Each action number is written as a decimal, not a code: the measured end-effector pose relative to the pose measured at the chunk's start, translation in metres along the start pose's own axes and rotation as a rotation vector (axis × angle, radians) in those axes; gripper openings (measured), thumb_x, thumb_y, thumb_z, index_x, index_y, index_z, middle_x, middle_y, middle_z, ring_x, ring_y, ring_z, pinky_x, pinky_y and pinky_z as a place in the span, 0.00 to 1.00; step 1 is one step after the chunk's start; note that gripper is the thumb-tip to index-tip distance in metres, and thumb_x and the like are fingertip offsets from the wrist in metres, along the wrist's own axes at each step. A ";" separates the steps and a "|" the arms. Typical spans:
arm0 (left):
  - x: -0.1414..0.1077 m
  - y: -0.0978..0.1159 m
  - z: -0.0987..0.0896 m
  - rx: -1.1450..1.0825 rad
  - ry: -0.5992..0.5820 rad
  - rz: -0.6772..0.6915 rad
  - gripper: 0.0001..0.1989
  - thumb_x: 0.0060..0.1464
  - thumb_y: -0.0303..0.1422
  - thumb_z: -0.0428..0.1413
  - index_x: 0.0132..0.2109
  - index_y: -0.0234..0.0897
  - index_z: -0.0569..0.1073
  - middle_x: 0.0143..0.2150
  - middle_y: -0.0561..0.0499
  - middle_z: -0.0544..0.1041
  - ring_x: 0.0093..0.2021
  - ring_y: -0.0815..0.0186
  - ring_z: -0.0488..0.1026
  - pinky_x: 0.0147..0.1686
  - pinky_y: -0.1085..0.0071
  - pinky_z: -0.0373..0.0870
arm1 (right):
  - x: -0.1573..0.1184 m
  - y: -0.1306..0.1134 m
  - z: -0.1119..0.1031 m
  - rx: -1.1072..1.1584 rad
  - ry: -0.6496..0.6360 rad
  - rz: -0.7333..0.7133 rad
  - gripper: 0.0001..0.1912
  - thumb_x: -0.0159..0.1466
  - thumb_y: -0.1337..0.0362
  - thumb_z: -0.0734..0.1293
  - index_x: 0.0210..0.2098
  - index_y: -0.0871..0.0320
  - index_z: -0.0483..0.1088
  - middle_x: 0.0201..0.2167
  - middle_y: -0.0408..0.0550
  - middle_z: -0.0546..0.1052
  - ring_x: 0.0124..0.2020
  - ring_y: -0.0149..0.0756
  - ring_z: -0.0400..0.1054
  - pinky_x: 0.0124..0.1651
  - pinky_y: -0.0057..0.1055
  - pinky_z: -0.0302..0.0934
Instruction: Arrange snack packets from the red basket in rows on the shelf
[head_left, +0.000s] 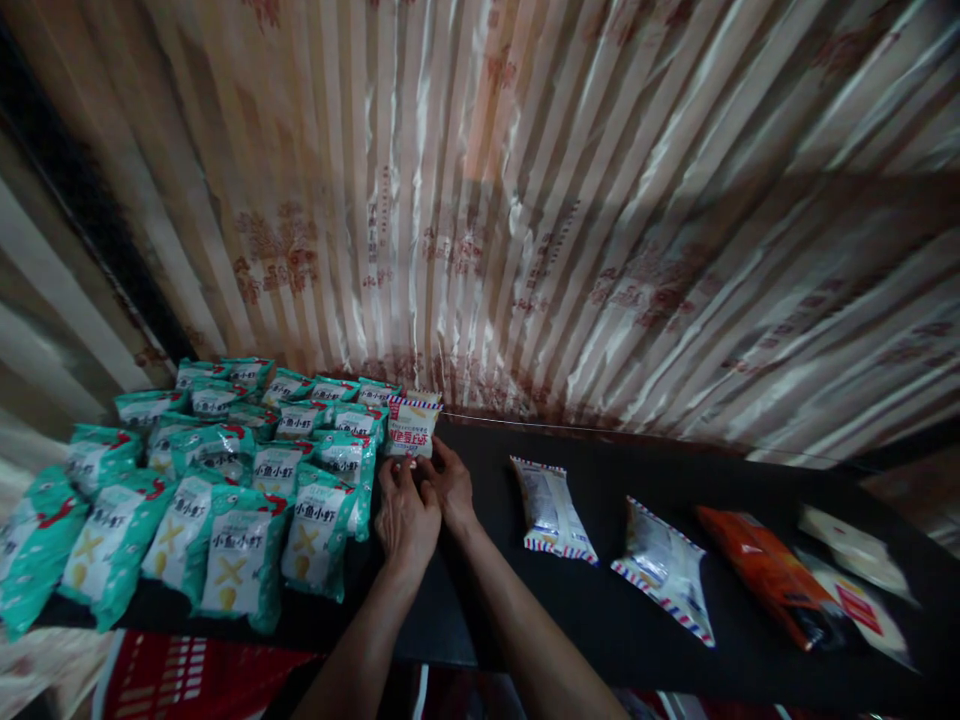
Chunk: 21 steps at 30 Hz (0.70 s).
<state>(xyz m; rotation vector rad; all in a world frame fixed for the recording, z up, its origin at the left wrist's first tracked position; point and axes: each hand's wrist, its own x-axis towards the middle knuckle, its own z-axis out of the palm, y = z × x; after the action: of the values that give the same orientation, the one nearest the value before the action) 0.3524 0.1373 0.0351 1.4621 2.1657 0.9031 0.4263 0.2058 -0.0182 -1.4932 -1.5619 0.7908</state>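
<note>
Both of my hands are at a white snack bag point(410, 428) with red print and a striped top edge, upright at the right end of the rows of teal bags. My left hand point(407, 508) is closed on its lower edge. From the right side, my right hand point(451, 482) grips the same bag, fingers curled against it. Several teal and white bags point(238, 550) stand in rows to the left, the closest beside my left hand. Two similar bags with striped edges lie to the right, one nearer point(553, 507) and one farther point(666, 568).
The black table point(525, 600) runs across the view. At its right lie an orange packet point(765, 565) and two pale packets point(855, 548). A striped plastic curtain point(480, 250) hangs behind. A red basket point(195, 675) shows below the front edge.
</note>
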 end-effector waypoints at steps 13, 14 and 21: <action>0.003 0.004 0.003 -0.032 0.030 -0.010 0.20 0.56 0.31 0.47 0.56 0.34 0.66 0.59 0.39 0.61 0.47 0.58 0.72 0.40 0.67 0.71 | 0.001 0.000 0.002 -0.076 0.186 -0.087 0.26 0.56 0.60 0.66 0.54 0.60 0.66 0.53 0.56 0.69 0.54 0.44 0.60 0.57 0.41 0.56; 0.003 0.004 0.004 -0.037 0.032 -0.013 0.20 0.56 0.31 0.47 0.56 0.34 0.66 0.59 0.39 0.61 0.46 0.58 0.72 0.39 0.67 0.71 | 0.002 0.002 0.002 -0.070 0.171 -0.092 0.27 0.56 0.59 0.66 0.54 0.61 0.66 0.53 0.57 0.69 0.54 0.44 0.61 0.57 0.41 0.56; 0.002 0.007 0.007 -0.017 0.052 -0.024 0.20 0.56 0.33 0.49 0.56 0.35 0.66 0.56 0.39 0.63 0.46 0.59 0.73 0.37 0.67 0.72 | 0.003 0.013 0.006 0.003 0.138 -0.073 0.25 0.56 0.55 0.66 0.52 0.56 0.69 0.53 0.53 0.70 0.55 0.45 0.63 0.57 0.41 0.57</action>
<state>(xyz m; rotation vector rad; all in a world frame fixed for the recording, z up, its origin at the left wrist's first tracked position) 0.3607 0.1426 0.0352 1.4161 2.2022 0.9586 0.4275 0.2109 -0.0319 -1.4484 -1.5022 0.6348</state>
